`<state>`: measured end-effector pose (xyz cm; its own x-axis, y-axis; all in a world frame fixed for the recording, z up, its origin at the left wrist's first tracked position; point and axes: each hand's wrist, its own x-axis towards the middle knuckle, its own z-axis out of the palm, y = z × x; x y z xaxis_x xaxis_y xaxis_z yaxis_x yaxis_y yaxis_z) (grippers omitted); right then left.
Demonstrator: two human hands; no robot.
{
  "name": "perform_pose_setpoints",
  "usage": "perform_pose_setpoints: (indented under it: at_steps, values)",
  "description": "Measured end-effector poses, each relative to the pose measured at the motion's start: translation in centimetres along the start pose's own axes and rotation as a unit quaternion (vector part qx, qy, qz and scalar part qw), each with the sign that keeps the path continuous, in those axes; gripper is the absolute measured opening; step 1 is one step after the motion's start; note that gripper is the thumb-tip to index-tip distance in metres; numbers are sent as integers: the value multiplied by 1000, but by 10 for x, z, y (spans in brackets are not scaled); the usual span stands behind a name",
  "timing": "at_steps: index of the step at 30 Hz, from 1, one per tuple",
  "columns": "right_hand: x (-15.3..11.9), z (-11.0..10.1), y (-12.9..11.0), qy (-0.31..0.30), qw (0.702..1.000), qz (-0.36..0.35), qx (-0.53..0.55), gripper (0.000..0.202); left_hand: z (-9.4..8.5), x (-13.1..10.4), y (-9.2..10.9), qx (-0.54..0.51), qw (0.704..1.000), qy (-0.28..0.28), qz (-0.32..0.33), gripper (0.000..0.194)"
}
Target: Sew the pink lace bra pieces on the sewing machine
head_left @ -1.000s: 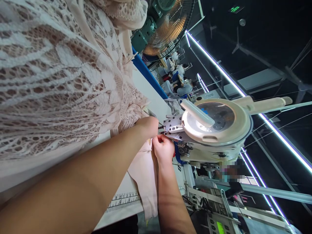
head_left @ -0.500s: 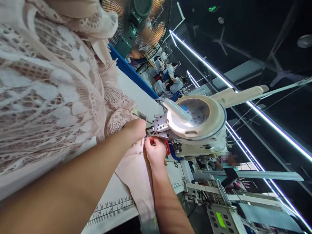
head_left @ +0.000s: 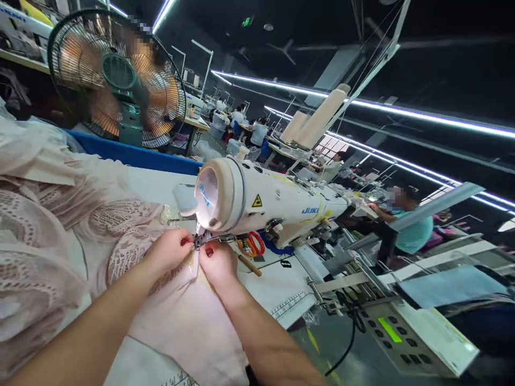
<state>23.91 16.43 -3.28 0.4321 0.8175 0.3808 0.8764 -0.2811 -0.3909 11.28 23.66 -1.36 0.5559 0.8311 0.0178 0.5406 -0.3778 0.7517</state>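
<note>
A white JUKI sewing machine (head_left: 277, 195) stands in front of me, its needle area low at the near end. Just left of the presser foot (head_left: 198, 241), my left hand (head_left: 171, 251) pinches the edge of a pale pink fabric piece (head_left: 185, 321). My right hand (head_left: 220, 264), fingers curled closed, grips the same fabric right of the foot. A narrow pale strip (head_left: 195, 268) runs down from the foot between both hands. The fabric drapes toward me over the table edge. Patterned pink lace (head_left: 129, 230) lies bunched left of my left hand.
More lace garments (head_left: 32, 241) heap at the left. Behind them turns a large fan (head_left: 120, 80) beside a blue edge (head_left: 132, 153). Red and orange rings (head_left: 253, 244) and a wooden-handled tool (head_left: 249, 265) lie right of my hand. A control box (head_left: 402, 332) stands right; a person (head_left: 414, 225) works beyond.
My view has swung upright and right, so more of the machine and fan shows. My left hand, earlier mostly hidden behind its wrist, now shows its fingers at the foot.
</note>
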Motion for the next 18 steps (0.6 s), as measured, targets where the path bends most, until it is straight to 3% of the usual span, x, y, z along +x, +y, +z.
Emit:
perform_pose_setpoints:
  at_steps: [11,18]
  values:
    - [5,-8,-10,-50,998,8,-24,22,-3,-8,10,18,1000,4,-22,18]
    - [5,-2,-9,-32,999,1,-4,23,-2,-10,10,21,999,-3,-27,21]
